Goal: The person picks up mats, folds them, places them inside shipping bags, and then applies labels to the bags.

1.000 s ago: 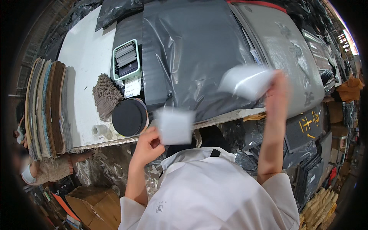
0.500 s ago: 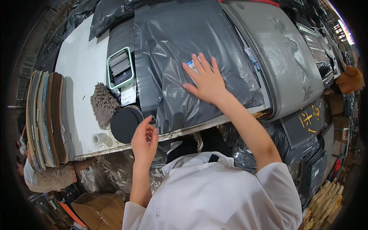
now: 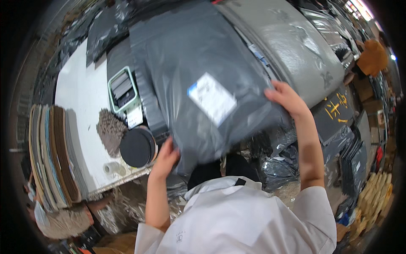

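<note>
A large dark grey plastic mailing bag (image 3: 182,55) with a white label (image 3: 212,100) lies before me, its near part lifted and hanging past the table edge. My left hand (image 3: 165,160) grips its near left corner, fingers closed on the plastic. At the bag's right edge my right hand (image 3: 284,96) pinches the side, thumb and fingers closed. Both hands are a little blurred, and fingertips are partly hidden by the bag. Close to my left hand sits a round black disc-shaped thing (image 3: 136,147).
On the white table (image 3: 80,101) lie a shaggy grey-brown cloth (image 3: 111,132), a pale green box (image 3: 134,84) of cards and a tape roll (image 3: 111,168). Folded mats (image 3: 55,156) stand at the left edge. Large grey mats (image 3: 275,38) lie on the right. Another person (image 3: 63,220) is at lower left.
My right hand has left the label and taken the bag's right edge. My left hand has closed on its left corner. The bag's near end has risen and come toward me.
</note>
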{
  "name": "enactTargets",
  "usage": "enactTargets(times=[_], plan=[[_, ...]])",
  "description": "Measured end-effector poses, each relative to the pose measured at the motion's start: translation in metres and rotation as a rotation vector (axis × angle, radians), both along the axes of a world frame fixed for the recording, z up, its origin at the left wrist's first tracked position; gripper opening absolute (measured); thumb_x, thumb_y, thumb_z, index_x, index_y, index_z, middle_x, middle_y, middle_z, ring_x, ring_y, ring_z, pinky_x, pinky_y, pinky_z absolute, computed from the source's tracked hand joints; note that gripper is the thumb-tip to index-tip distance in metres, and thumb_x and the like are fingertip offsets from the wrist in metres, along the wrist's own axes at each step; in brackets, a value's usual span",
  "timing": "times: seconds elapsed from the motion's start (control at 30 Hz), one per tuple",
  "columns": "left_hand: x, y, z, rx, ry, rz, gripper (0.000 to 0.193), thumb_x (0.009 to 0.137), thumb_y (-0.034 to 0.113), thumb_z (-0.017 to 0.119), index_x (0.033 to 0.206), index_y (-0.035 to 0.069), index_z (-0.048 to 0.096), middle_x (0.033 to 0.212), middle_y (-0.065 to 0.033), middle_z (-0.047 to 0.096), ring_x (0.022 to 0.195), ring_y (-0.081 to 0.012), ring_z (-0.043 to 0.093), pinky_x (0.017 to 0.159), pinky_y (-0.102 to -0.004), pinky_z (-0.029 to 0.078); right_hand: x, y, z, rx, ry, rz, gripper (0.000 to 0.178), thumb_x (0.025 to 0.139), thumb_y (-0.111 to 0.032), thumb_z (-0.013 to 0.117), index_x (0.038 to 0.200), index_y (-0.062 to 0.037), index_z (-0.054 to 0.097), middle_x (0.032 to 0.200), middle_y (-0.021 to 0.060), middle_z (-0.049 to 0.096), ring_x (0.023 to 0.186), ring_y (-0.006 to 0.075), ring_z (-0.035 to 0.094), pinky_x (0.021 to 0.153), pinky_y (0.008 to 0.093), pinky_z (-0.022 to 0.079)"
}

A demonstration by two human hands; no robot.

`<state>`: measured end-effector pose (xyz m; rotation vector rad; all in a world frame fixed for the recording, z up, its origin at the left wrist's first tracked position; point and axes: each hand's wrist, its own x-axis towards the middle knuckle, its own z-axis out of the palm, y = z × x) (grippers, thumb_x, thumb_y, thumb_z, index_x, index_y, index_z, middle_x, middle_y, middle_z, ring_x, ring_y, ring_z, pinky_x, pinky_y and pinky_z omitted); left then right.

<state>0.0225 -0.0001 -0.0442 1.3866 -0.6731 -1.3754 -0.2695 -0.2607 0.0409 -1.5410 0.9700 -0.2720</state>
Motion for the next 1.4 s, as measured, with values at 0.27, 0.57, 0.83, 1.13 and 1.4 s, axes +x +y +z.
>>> enactTargets(times=[0.27, 0.57, 0.83, 1.13, 1.4], plan=[[-0.037, 0.056, -0.078, 0.281, -0.023, 0.189, 0.055, 0.076, 0.031, 0.064, 0.122, 0.004, 0.047, 0.111, -0.0117, 0.055, 0.097, -0.0259, 0.055, 0.083, -0.0362, 0.045, -0.029, 0.118, -0.114, 0.4, -0.204, -0.357, 0.061, 0.064, -0.025, 0.078, 0.109, 0.007, 0.054, 0.102, 0.013, 0.06, 0.091, 0.019, 0.057, 0.081, 0.0308, 0.045], [-0.187, 0.068, -0.071, 0.213, -0.076, -0.226, 0.058, 0.07, 0.015, 0.064, 0.122, -0.004, 0.044, 0.113, -0.0115, 0.054, 0.097, -0.0228, 0.053, 0.085, -0.0304, 0.04, -0.212, 0.334, -0.091, 0.107, -0.394, -0.968, 0.04, 0.072, -0.017, 0.071, 0.105, 0.0018, 0.059, 0.095, 0.0069, 0.063, 0.089, 0.0132, 0.056, 0.081, 0.0275, 0.043], [-0.427, 0.106, -0.019, 0.035, -0.139, -0.912, 0.037, 0.07, 0.016, 0.066, 0.103, 0.0, 0.057, 0.093, -0.0052, 0.06, 0.084, -0.0161, 0.056, 0.076, -0.027, 0.042, -0.357, 0.577, -0.06, -0.042, -0.659, -1.697, 0.047, 0.07, -0.02, 0.073, 0.105, 0.0065, 0.056, 0.096, 0.0104, 0.062, 0.087, 0.0165, 0.058, 0.078, 0.0306, 0.046], [-0.636, 0.177, 0.018, -0.023, 0.016, -1.424, 0.025, 0.075, 0.006, 0.063, 0.098, 0.001, 0.059, 0.089, -0.0017, 0.061, 0.077, -0.0104, 0.056, 0.072, -0.024, 0.044, -0.426, 0.716, -0.059, -0.184, -0.814, -2.343, 0.04, 0.071, -0.014, 0.071, 0.104, 0.0027, 0.057, 0.096, 0.0093, 0.062, 0.087, 0.0175, 0.058, 0.078, 0.0308, 0.046], [-0.812, 0.179, 0.008, -0.183, 0.116, -1.536, 0.017, 0.075, 0.005, 0.065, 0.091, -0.001, 0.06, 0.08, 0.0003, 0.061, 0.07, -0.01, 0.055, 0.068, -0.0249, 0.044, -0.585, 0.742, -0.096, -0.249, -0.66, -2.464, 0.063, 0.07, -0.013, 0.072, 0.124, 0.0022, 0.043, 0.109, 0.0137, 0.057, 0.096, 0.0197, 0.056, 0.08, 0.032, 0.046]])
